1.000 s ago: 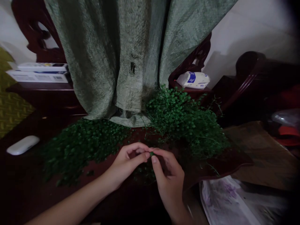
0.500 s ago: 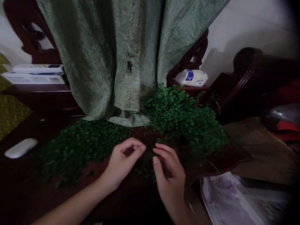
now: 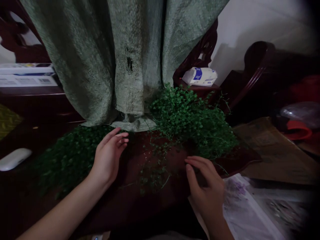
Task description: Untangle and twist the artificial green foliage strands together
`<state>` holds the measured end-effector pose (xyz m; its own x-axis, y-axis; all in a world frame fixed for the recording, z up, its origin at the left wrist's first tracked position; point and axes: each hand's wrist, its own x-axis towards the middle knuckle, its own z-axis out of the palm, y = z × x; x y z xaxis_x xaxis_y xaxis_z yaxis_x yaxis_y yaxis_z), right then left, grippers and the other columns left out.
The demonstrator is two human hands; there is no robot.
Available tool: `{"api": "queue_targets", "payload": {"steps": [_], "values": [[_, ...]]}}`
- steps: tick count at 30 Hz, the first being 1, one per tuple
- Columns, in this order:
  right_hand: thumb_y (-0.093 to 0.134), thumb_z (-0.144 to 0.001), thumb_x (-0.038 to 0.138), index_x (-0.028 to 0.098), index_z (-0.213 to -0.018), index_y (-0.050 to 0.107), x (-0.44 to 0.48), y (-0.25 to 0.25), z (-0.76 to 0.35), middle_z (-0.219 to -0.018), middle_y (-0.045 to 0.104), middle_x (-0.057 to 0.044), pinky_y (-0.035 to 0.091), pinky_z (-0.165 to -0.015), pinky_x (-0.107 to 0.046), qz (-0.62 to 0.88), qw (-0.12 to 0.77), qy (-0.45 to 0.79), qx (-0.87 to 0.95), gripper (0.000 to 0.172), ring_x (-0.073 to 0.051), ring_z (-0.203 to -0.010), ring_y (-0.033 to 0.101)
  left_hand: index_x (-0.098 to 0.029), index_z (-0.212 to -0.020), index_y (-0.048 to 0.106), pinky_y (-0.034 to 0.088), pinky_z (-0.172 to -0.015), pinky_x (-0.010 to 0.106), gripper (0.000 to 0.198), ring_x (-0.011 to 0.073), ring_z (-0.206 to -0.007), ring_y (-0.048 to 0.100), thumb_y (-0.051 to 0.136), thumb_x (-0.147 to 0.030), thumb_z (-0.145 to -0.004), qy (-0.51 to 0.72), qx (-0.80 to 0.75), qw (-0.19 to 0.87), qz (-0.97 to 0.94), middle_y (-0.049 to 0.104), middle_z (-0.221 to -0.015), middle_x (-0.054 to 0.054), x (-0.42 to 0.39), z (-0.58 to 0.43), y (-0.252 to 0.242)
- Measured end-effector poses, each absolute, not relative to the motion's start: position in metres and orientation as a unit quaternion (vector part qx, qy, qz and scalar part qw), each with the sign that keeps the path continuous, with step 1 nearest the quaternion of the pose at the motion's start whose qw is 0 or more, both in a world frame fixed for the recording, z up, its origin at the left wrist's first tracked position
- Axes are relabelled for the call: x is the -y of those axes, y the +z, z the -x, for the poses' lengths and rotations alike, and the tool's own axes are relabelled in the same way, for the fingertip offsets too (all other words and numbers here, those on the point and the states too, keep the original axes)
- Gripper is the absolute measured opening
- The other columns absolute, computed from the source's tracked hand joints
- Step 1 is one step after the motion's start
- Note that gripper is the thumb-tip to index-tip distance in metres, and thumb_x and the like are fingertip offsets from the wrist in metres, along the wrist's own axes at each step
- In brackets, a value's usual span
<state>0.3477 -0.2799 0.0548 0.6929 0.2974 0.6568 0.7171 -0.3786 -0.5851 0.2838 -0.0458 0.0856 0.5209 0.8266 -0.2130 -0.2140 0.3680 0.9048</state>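
Note:
My left hand [image 3: 108, 155] is over the right end of the left pile of small-leaved green stems [image 3: 72, 150], its fingers loosely bent and apart, with nothing visible in them. Over the right part of the dark red table [image 3: 135, 200], my right hand [image 3: 207, 186] has its fingers stretched forward and the thumb tip close beneath them; I see nothing held. A taller heap of the same greens [image 3: 192, 116] lies just beyond it. Between the hands, loose sprigs and bits of leaf [image 3: 155, 173] are scattered on the tabletop.
A grey-green woven sack [image 3: 127, 66] hangs down behind the piles. At the left are a white rounded case [image 3: 15, 159] and white boxes [image 3: 27, 80]. A tissue pack [image 3: 201, 76] sits at the back right. Cardboard [image 3: 277, 150] and a white printed bag [image 3: 245, 206] lie on the right.
My hands have moved apart: the left went left and up to the left pile, the right went right. Loose sprigs between them now show. The view has shifted slightly.

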Motion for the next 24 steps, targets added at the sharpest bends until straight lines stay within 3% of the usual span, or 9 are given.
{"api": "queue_targets", "payload": {"steps": [5,9,12,16,19,24], "values": [[0.060,-0.084,0.015,0.025,-0.101,0.066,0.286,0.057,-0.348,-0.092,0.071,-0.002,0.039,-0.085,-0.041,0.843,0.344,-0.095,0.402,0.020,-0.023,-0.092,0.058,-0.016,-0.092,0.067,0.045,-0.063,0.019,0.013,0.0100,-0.067,0.057,0.060,-0.021,-0.083,0.236,-0.227,0.697,-0.638,0.065,-0.074,0.000,0.059,-0.277,0.083],[0.058,-0.083,0.008,0.027,-0.101,0.066,0.287,0.059,-0.342,-0.090,0.072,0.001,0.038,-0.086,-0.039,0.831,0.359,-0.011,0.425,0.028,-0.020,-0.088,0.059,-0.015,-0.085,0.068,0.046,-0.065,0.021,0.016,0.0114,-0.069,0.060,0.052,-0.015,-0.088,0.243,-0.039,0.551,-0.797,0.067,-0.077,0.002,0.076,-0.267,0.085],[0.059,-0.080,0.006,0.027,-0.098,0.068,0.286,0.059,-0.340,-0.087,0.071,0.002,0.040,-0.083,-0.036,0.818,0.383,0.051,0.427,0.029,-0.018,-0.085,0.061,-0.014,-0.082,0.068,0.045,-0.062,0.020,0.020,0.0103,-0.066,0.060,0.049,-0.006,-0.086,0.235,0.090,0.501,-0.828,0.067,-0.073,0.003,0.085,-0.259,0.089],[0.062,-0.079,0.008,0.026,-0.091,0.070,0.286,0.056,-0.341,-0.080,0.069,0.002,0.045,-0.075,-0.031,0.800,0.439,0.106,0.395,0.023,-0.015,-0.078,0.062,-0.010,-0.079,0.069,0.044,-0.056,0.021,0.018,0.0110,-0.060,0.059,0.052,-0.002,-0.077,0.178,0.180,0.487,-0.836,0.065,-0.069,0.005,0.092,-0.252,0.090],[0.061,-0.085,0.017,0.025,-0.093,0.069,0.286,0.055,-0.339,-0.082,0.068,0.001,0.049,-0.068,-0.026,0.779,0.534,0.121,0.304,0.014,-0.013,-0.074,0.063,-0.011,-0.080,0.069,0.045,-0.054,0.023,0.013,0.0129,-0.058,0.059,0.057,-0.007,-0.075,0.117,0.197,0.473,-0.851,0.064,-0.066,0.005,0.096,-0.250,0.087],[0.061,-0.088,0.026,0.028,-0.097,0.066,0.276,0.050,-0.328,-0.092,0.062,0.000,0.054,-0.059,-0.020,0.711,0.664,0.104,0.208,0.011,-0.012,-0.078,0.062,-0.018,-0.094,0.071,0.049,-0.064,0.023,0.016,0.0132,-0.069,0.064,0.056,-0.017,-0.088,0.071,0.144,0.463,-0.872,0.070,-0.080,0.003,0.102,-0.253,0.076]]}}
